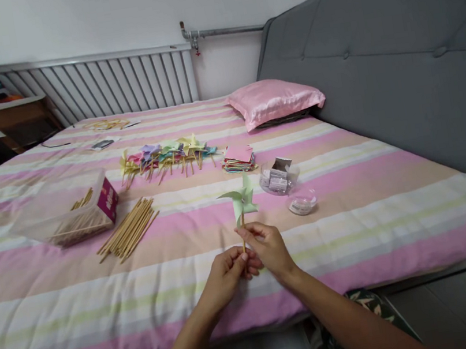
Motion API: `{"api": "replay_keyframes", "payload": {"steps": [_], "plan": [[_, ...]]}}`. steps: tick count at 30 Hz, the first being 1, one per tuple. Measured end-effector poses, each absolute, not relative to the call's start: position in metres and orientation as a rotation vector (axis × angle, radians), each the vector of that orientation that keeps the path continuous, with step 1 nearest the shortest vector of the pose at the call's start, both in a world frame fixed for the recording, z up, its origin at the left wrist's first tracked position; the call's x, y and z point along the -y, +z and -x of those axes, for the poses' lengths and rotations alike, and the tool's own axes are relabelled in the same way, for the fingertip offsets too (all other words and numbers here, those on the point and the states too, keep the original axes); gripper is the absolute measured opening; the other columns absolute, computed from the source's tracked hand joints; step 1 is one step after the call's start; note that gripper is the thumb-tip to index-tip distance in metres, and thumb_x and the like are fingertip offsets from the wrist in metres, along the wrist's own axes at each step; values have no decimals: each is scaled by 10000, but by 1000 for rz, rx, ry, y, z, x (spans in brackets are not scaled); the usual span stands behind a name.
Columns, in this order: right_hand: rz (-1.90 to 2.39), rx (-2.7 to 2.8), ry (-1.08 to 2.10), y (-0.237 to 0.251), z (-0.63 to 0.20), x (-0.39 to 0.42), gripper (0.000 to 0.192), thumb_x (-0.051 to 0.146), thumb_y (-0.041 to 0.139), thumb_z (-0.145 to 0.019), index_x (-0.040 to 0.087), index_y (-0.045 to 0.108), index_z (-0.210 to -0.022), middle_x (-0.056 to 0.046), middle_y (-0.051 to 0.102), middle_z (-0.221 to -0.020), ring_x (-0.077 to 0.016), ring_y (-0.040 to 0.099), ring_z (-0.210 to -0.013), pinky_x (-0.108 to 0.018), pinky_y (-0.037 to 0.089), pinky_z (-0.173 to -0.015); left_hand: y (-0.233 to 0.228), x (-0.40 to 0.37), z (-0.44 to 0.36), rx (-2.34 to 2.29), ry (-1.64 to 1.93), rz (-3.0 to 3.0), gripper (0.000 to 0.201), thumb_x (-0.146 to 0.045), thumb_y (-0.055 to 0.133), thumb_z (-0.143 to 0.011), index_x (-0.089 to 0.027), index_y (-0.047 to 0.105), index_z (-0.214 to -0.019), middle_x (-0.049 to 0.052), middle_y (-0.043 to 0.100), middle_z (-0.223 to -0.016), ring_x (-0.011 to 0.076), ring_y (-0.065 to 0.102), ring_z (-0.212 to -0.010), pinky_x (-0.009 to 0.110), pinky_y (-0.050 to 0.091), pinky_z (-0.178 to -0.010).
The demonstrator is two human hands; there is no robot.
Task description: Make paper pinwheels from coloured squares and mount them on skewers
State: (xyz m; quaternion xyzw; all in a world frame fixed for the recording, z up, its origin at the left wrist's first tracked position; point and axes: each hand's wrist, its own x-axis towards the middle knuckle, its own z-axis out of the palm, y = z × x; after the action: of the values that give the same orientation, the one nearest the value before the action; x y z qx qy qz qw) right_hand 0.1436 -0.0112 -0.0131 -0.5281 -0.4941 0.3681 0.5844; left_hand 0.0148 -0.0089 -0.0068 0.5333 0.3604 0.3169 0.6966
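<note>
Both hands hold one pale green paper pinwheel [240, 199] upright over the near part of the striped bed [354, 220]. My right hand [268, 248] pinches its thin wooden stick just below the paper. My left hand [226, 274] grips the stick's lower end, touching the right hand. Further back lies a row of finished pinwheels [166, 156] in several colours. Loose wooden sticks [130, 229] lie to the left.
An open box of sticks [76, 212] sits at the left. A stack of coloured paper squares [238, 158], a clear tub [277, 178] and a small clear dish [302, 202] lie right of centre. A pink pillow [274, 100] rests by the grey headboard [395, 57].
</note>
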Motion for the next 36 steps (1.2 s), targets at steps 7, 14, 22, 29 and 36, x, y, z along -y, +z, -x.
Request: {"api": "replay_keyframes", "payload": {"steps": [7, 14, 22, 29, 36], "plan": [[1213, 1129, 599, -9, -145, 14, 247, 356, 669, -716, 165, 565, -833, -29, 624, -772, -157, 577, -709, -325, 472, -727, -6, 10, -15, -923, 772, -1220, 365, -492, 659, -696, -138, 591, -753, 78, 679, -701, 143, 596, -569, 236, 409, -536], [1155, 945, 498, -10, -153, 8, 270, 366, 657, -732, 144, 597, -873, -56, 623, -817, -169, 585, -747, -315, 481, -692, -16, 11, -14, -954, 741, -1274, 312, -442, 623, -753, -135, 595, -804, 107, 699, -781, 152, 614, -628, 254, 430, -593], [1181, 867, 420, -11, -161, 5, 222, 348, 680, -715, 140, 655, -790, -52, 647, -752, -166, 575, -694, -315, 472, -680, -25, 11, -13, -919, 737, -1325, 280, -407, 597, -785, -132, 620, -833, 105, 695, -784, 155, 606, -643, 279, 458, -643], [1196, 864, 434, -10, -162, 5, 262, 358, 675, -721, 130, 667, -850, -61, 660, -781, -168, 579, -697, -312, 476, -686, -24, 10, -13, -915, 730, -1367, 293, -395, 580, -797, -112, 619, -858, 104, 694, -769, 142, 598, -628, 276, 469, -644], [1223, 870, 409, -12, -162, 4, 240, 357, 673, -723, 131, 679, -802, -58, 667, -756, -166, 579, -681, -313, 472, -690, -24, 11, -14, -925, 724, -1331, 298, -394, 595, -781, -107, 622, -856, 95, 693, -748, 132, 597, -614, 262, 472, -630]]}}
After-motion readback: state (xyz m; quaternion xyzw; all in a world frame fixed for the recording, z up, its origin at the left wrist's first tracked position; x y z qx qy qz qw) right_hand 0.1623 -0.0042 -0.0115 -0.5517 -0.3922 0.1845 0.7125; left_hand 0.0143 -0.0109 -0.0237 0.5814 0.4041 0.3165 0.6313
